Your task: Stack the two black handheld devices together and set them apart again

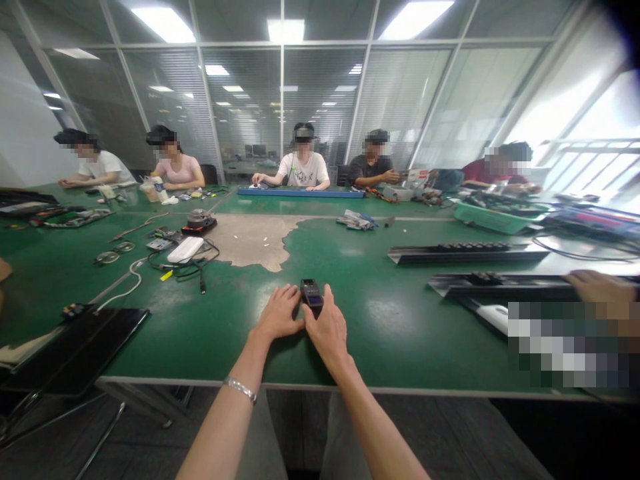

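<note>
A small black box-shaped device (313, 293) with a dark bluish screen lies on the green table in front of me; its exact kind I cannot make out. My right hand (329, 327) grips its near end, thumb on the left and fingers along the right. At the device's left side rests my left hand (280, 313), its fingers stretched out on the table and the tips close to or touching the casing. The device's near end is partly hidden by my right thumb.
Left on the green table (375, 360) are a white power bank (185, 250), cables, glasses (115, 252) and a black panel (95, 347). Gloves (356, 220) lie beyond. At right are black metal channels (465, 253), a green basket (495, 217) and another person's hand (603, 288). Several people sit opposite.
</note>
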### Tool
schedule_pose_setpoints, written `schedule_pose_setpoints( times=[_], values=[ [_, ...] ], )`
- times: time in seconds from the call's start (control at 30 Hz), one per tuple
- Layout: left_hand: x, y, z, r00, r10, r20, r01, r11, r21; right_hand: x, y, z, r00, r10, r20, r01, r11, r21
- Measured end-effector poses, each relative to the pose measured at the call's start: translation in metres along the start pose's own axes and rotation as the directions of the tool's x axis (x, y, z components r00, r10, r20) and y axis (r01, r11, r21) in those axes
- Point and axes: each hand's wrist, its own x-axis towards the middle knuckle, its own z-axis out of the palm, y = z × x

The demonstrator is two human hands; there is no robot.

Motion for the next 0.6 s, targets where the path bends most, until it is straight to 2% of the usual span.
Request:
schedule_pose_setpoints(
  times=[0.23,0.4,0.5,0.6],
  values=[
    [0.0,-0.001,0.0,1.0,0.0,-0.02,-0.001,1.0,-0.013,0.005,-0.004,-0.003,0.999,0.006,-0.043,-0.004,0.999,0.052],
    [0.0,-0.001,0.0,1.0,-0.015,-0.026,0.015,1.0,-0.019,0.017,-0.006,-0.018,0.993,0.021,-0.115,0.002,0.98,0.2],
    [0.0,0.0,0.0,0.999,-0.026,-0.032,0.025,1.0,-0.015,0.026,0.004,-0.031,0.98,0.035,-0.198,0.013,0.971,0.239],
    [0.0,0.0,0.0,0.999,-0.027,-0.023,0.026,1.0,-0.01,0.031,0.023,-0.038,0.978,0.048,-0.204,-0.011,0.984,0.177]
  ],
)
